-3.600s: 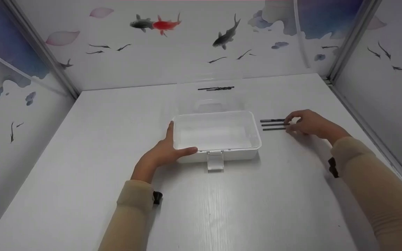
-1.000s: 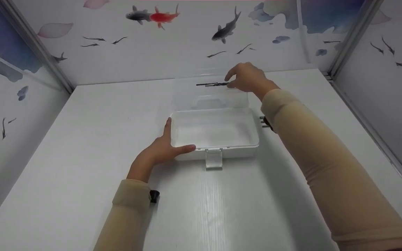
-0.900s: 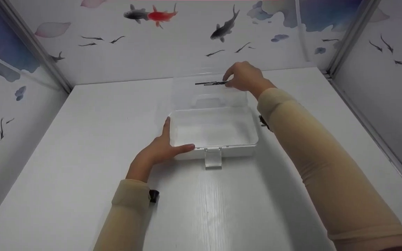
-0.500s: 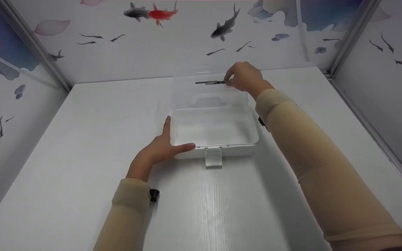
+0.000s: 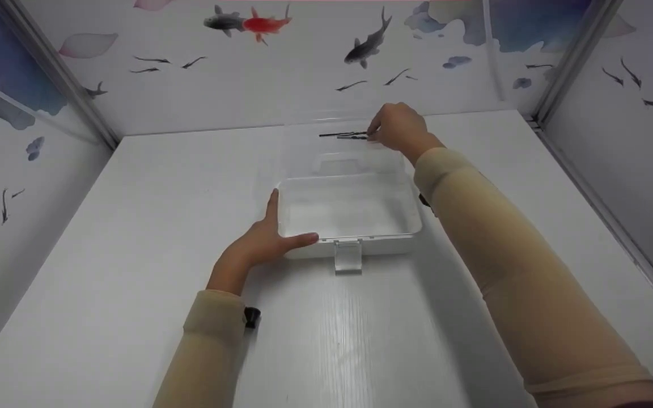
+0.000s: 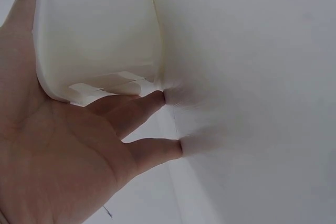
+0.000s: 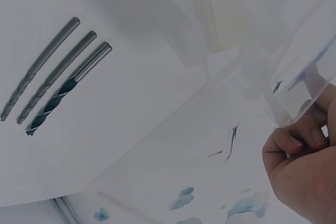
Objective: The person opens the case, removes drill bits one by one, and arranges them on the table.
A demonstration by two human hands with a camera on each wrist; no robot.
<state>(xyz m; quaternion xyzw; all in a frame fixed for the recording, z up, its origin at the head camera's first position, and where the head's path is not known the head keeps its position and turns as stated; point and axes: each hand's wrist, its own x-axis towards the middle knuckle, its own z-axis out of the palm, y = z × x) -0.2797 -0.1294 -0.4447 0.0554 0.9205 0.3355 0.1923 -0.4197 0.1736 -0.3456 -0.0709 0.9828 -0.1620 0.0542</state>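
Observation:
A white box (image 5: 349,247) with its transparent lid (image 5: 301,156) folded back stands mid-table. My left hand (image 5: 261,241) rests at its front left corner, thumb straight along the front rim and forefinger straight along the left side; in the left wrist view, two fingertips (image 6: 173,148) touch the table. Beyond the box, dark drill bits (image 5: 342,135) show at the lid's far part. My right hand (image 5: 401,126) pinches at their right end with curled fingers, which hide that end. In the right wrist view, the curled fingers (image 7: 286,141) are beside the lid's clear edge.
Three more drill bits (image 7: 56,72) lie side by side on the white table (image 7: 142,72), under my right forearm and hidden from the head view. A clear latch (image 5: 348,258) hangs from the box front. Printed walls (image 5: 315,73) enclose the table's back and sides.
My right hand has gone from the three bits at the right to those beyond the box, where its fingers have closed in and the bits have shifted slightly apart. My left hand stays put.

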